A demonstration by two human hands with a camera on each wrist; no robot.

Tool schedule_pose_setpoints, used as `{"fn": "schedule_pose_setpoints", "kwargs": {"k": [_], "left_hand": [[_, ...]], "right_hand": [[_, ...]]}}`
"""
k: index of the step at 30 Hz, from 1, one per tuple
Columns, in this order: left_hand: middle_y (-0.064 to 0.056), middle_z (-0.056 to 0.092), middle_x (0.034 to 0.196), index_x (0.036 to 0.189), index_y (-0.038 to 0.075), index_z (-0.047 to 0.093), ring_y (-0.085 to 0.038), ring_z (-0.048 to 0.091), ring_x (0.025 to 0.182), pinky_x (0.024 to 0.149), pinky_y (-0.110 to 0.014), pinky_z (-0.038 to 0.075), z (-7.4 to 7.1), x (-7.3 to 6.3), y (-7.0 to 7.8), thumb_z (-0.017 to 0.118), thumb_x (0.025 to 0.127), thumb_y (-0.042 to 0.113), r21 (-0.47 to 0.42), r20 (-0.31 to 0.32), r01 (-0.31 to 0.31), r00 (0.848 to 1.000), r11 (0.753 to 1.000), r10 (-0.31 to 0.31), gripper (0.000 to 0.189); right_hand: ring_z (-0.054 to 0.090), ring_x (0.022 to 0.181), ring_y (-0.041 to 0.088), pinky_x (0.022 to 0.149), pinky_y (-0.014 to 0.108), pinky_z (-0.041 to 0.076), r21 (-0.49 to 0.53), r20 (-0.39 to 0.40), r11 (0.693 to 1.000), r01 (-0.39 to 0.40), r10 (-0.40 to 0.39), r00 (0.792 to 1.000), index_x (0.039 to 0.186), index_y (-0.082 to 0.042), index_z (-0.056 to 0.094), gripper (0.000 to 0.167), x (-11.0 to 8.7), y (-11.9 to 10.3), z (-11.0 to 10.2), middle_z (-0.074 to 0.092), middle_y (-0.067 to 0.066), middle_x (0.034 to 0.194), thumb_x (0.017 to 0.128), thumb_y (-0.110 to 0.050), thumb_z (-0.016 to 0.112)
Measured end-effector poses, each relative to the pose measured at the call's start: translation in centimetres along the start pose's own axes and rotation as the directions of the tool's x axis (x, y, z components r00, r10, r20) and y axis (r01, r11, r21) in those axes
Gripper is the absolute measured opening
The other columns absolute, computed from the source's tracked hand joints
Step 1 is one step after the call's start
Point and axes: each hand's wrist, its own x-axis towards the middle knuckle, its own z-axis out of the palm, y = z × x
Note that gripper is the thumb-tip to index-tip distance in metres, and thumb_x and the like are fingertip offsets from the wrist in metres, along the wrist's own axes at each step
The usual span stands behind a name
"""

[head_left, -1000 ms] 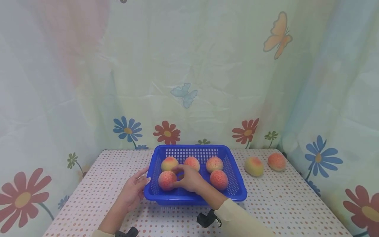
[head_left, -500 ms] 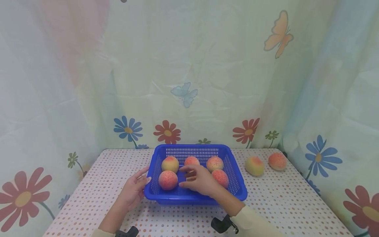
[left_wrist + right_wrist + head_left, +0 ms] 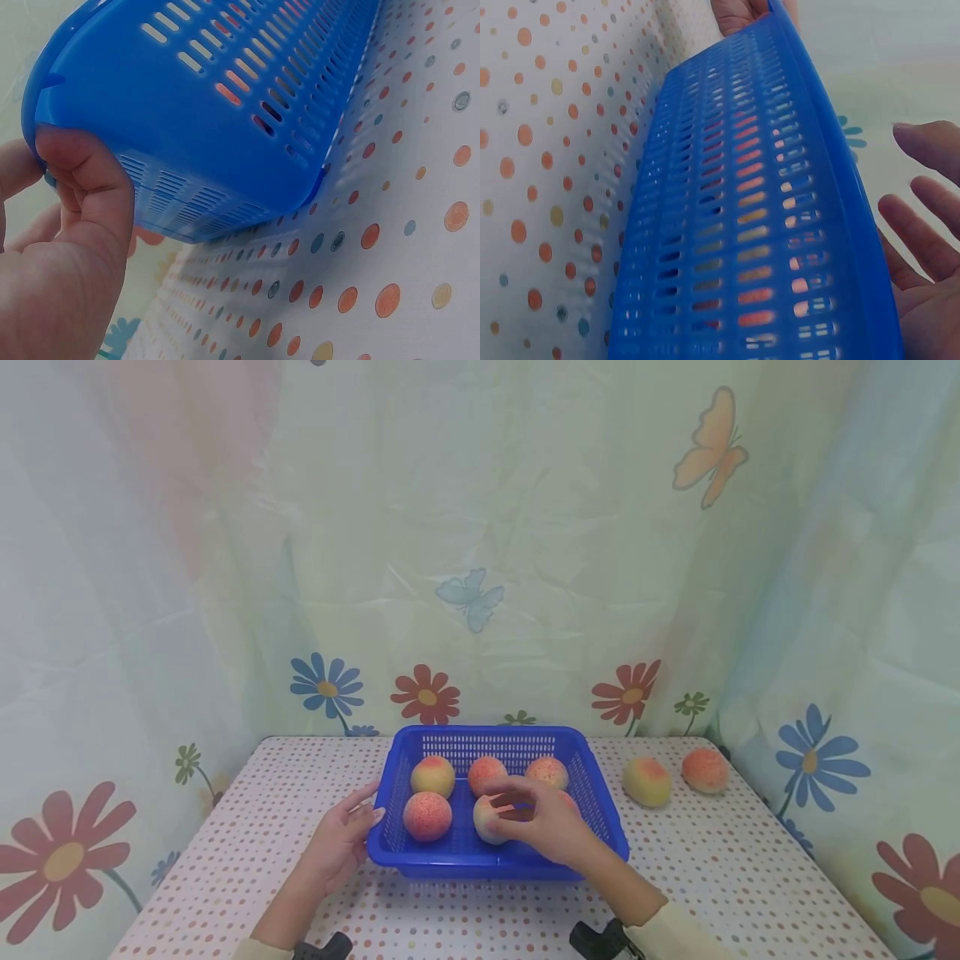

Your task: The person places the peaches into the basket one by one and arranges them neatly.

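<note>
A blue plastic basket [image 3: 502, 862] holds several peaches. My left hand [image 3: 339, 842] grips its left rim, the thumb and fingers bent about the edge in the left wrist view. Inside the basket, my right hand [image 3: 547, 822] hovers with parted fingers, thumb and fingertips overlapping the right side of a pale pink-yellow peach [image 3: 486, 820] at the front middle. A red peach [image 3: 427, 817] lies to the left of that one. Behind them sit a yellow peach [image 3: 432, 776], a pink peach [image 3: 486, 773] and a speckled peach [image 3: 547, 771]. Another peach at front right is mostly hidden by the right hand.
On the dotted tablecloth [image 3: 720, 877], right of the basket, lie a yellow-red peach [image 3: 647, 782] and a pink peach [image 3: 706, 770]. A flowered curtain [image 3: 525, 560] hangs behind the table and along both sides.
My right hand has moved right across the basket, away from the red front-left peach. The pale front-middle peach has come into view. My left hand stays at the rim.
</note>
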Motion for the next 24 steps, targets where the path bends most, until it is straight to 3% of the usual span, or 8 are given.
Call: {"fn": "schedule_pose_setpoints", "kwargs": {"k": [9,12,16,20,24], "left_hand": [[-0.025,0.048,0.154,0.16,0.016,0.031,-0.038,0.059,0.134,0.102,-0.045,0.057,-0.1,0.1,0.0,0.06,0.103,0.016,-0.023,0.004,0.023,1.0,0.999,-0.023,0.065],[-0.026,0.048,0.153,0.161,0.016,0.031,-0.039,0.059,0.133,0.101,-0.045,0.057,-0.1,0.2,-0.1,0.06,0.103,0.015,-0.026,0.002,0.023,1.0,0.999,-0.023,0.065],[-0.027,0.049,0.152,0.161,0.014,0.03,-0.036,0.062,0.13,0.099,-0.043,0.059,-0.1,0.1,0.0,0.06,0.103,0.014,-0.017,0.002,0.01,1.0,1.0,-0.01,0.065],[-0.027,0.05,0.15,0.161,0.013,0.03,-0.035,0.063,0.129,0.099,-0.044,0.059,0.0,0.1,0.0,0.06,0.103,0.015,-0.012,0.004,0.002,1.0,1.0,-0.002,0.066],[-0.026,0.049,0.152,0.161,0.014,0.03,-0.038,0.061,0.132,0.102,-0.047,0.057,0.0,0.2,-0.1,0.061,0.103,0.016,-0.022,0.006,0.01,1.0,1.0,-0.01,0.066]], "right_hand": [[0.067,0.118,0.039,0.095,0.029,0.06,-0.011,-0.069,0.997,0.076,-0.076,0.995,0.129,-0.007,0.067,0.039,-1.7,0.5,-2.5,0.071,0.013,0.127,0.093,-0.016,0.077],[0.069,0.116,0.031,0.093,0.023,0.06,-0.014,-0.091,0.997,0.082,-0.083,0.992,0.13,-0.005,0.067,0.04,-2.2,0.7,-3.3,0.071,0.012,0.127,0.093,-0.017,0.076],[0.07,0.112,0.014,0.092,0.02,0.059,0.002,-0.1,0.995,0.102,-0.102,0.99,0.132,0.0,0.064,0.042,-2.9,1.2,-4.4,0.068,0.021,0.13,0.094,-0.015,0.074],[0.071,0.11,0.013,0.091,0.022,0.06,-0.02,-0.152,0.99,0.14,-0.141,0.978,0.129,0.0,0.065,0.036,-3.6,1.8,-5.4,0.067,0.026,0.129,0.095,-0.01,0.072],[0.07,0.112,0.009,0.092,0.019,0.058,-0.062,-0.244,0.994,0.092,-0.105,0.964,0.127,-0.007,0.066,0.033,-4.2,2.2,-6.4,0.067,0.025,0.129,0.096,-0.015,0.073]]}}
